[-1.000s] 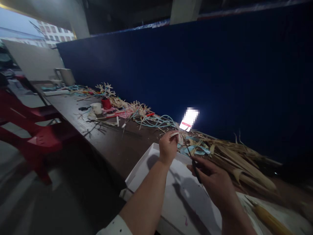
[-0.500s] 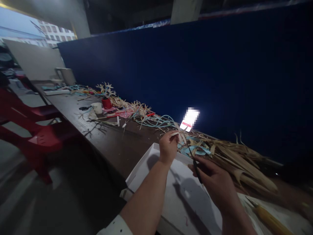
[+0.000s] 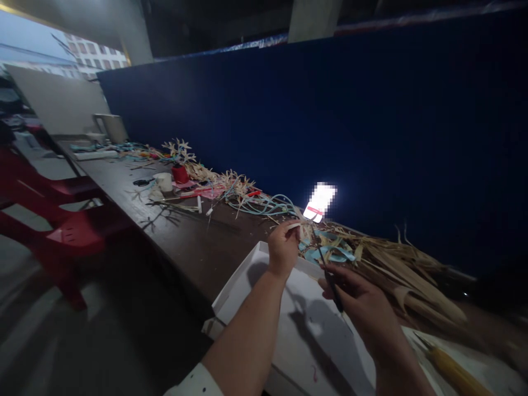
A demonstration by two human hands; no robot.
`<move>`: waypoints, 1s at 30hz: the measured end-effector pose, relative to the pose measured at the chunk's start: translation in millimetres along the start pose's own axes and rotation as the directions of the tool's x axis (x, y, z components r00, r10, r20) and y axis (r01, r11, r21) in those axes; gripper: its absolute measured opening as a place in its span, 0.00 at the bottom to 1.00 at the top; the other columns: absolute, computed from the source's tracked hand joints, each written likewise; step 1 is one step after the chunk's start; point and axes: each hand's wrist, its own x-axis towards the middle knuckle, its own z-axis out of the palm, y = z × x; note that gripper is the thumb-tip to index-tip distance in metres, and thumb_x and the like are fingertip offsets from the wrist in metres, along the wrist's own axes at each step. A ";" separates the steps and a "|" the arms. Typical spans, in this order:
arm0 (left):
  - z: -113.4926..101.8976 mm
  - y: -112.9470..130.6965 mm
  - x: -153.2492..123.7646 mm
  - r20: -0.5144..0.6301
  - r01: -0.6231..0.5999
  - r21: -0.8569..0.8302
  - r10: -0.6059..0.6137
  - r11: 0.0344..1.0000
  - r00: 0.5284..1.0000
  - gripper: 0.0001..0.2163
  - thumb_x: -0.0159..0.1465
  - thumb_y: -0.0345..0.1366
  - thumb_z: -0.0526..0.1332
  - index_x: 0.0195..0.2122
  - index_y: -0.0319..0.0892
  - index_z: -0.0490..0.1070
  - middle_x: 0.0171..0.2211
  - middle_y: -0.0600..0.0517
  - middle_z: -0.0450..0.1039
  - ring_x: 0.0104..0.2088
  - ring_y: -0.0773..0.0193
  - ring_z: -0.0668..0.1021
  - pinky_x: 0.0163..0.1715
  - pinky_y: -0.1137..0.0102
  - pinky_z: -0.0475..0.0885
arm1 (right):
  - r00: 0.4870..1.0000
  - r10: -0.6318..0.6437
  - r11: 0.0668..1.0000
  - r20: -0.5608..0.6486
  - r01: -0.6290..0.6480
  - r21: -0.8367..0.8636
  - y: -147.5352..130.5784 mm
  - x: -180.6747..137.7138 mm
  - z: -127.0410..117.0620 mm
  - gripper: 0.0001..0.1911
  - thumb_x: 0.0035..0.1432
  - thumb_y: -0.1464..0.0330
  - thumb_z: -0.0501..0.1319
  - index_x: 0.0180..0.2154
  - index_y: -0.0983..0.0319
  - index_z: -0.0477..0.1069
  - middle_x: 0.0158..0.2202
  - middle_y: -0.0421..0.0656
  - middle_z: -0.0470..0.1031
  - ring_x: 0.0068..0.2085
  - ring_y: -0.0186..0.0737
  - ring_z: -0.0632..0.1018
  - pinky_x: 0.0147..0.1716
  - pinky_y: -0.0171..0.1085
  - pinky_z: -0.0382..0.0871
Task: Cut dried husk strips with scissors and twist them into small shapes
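My left hand point(image 3: 284, 248) is closed, pinching a pale dried-husk piece point(image 3: 295, 225) with narrow petal-like strips. In my closed right hand point(image 3: 358, 300) is a thin tool with a black handle point(image 3: 333, 291). Its slender dark shaft points up and away, and the far end lies close to the husk piece; I cannot tell whether they touch. Both hands are above a shallow white box lid point(image 3: 284, 324), which has small marks or scraps on its inside.
A lit phone point(image 3: 315, 212) leans against the dark blue partition point(image 3: 371, 121). Dried husks point(image 3: 416, 269) lie right, near a yellow-handled awl point(image 3: 449, 366). Along the brown table point(image 3: 206, 247) are blue cords point(image 3: 268, 204), husk flowers, red thread point(image 3: 180, 174) and scissors point(image 3: 143, 182). Red chairs point(image 3: 74, 234) stand left.
My right hand and the black-handled tool have shifted very slightly. My left hand stays almost where it was, still pinching the husk piece.
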 end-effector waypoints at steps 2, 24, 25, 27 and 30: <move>-0.2 -0.1 0.0 0.011 -0.002 -0.002 0.002 1.000 1.000 0.08 0.57 0.30 0.58 0.37 0.38 0.74 0.33 0.48 0.76 0.33 0.67 0.76 0.36 0.73 0.71 | 1.000 0.005 1.000 0.012 -0.005 -0.006 -1.9 -0.8 0.2 0.27 0.41 0.58 0.68 0.44 0.62 0.73 0.30 0.42 0.76 0.30 0.38 0.74 0.27 0.33 0.67; -0.2 4.2 -1.2 0.060 -0.019 0.037 0.017 0.999 0.998 0.08 0.57 0.29 0.57 0.36 0.38 0.74 0.34 0.48 0.76 0.35 0.66 0.76 0.38 0.72 0.71 | 1.000 -0.019 0.999 -0.016 0.018 -0.043 -5.1 -2.3 2.5 0.26 0.41 0.58 0.68 0.43 0.63 0.74 0.26 0.41 0.74 0.28 0.37 0.73 0.25 0.33 0.66; 0.0 4.7 -1.1 0.056 -0.016 0.036 0.014 0.999 0.998 0.08 0.57 0.28 0.57 0.36 0.38 0.74 0.34 0.48 0.76 0.34 0.67 0.76 0.38 0.72 0.70 | 1.000 -0.018 0.999 -0.017 0.017 -0.043 -5.2 -2.4 2.6 0.26 0.41 0.58 0.68 0.43 0.63 0.74 0.26 0.41 0.75 0.28 0.37 0.72 0.25 0.33 0.65; 0.1 6.1 -0.9 0.053 -0.018 0.034 0.016 0.999 0.998 0.08 0.57 0.28 0.57 0.35 0.38 0.74 0.33 0.48 0.76 0.33 0.67 0.76 0.37 0.73 0.70 | 1.000 -0.007 0.999 -0.024 0.006 -0.044 -5.8 -2.7 2.5 0.26 0.41 0.58 0.68 0.43 0.63 0.75 0.26 0.41 0.75 0.27 0.37 0.72 0.24 0.32 0.65; -0.1 7.5 -1.0 0.057 -0.029 0.040 0.026 0.999 0.998 0.08 0.57 0.27 0.57 0.35 0.38 0.74 0.33 0.48 0.76 0.33 0.67 0.76 0.37 0.73 0.70 | 1.000 -0.003 0.999 -0.018 0.003 -0.045 -6.0 -2.5 1.9 0.26 0.40 0.58 0.68 0.43 0.63 0.75 0.27 0.42 0.75 0.28 0.37 0.72 0.25 0.33 0.66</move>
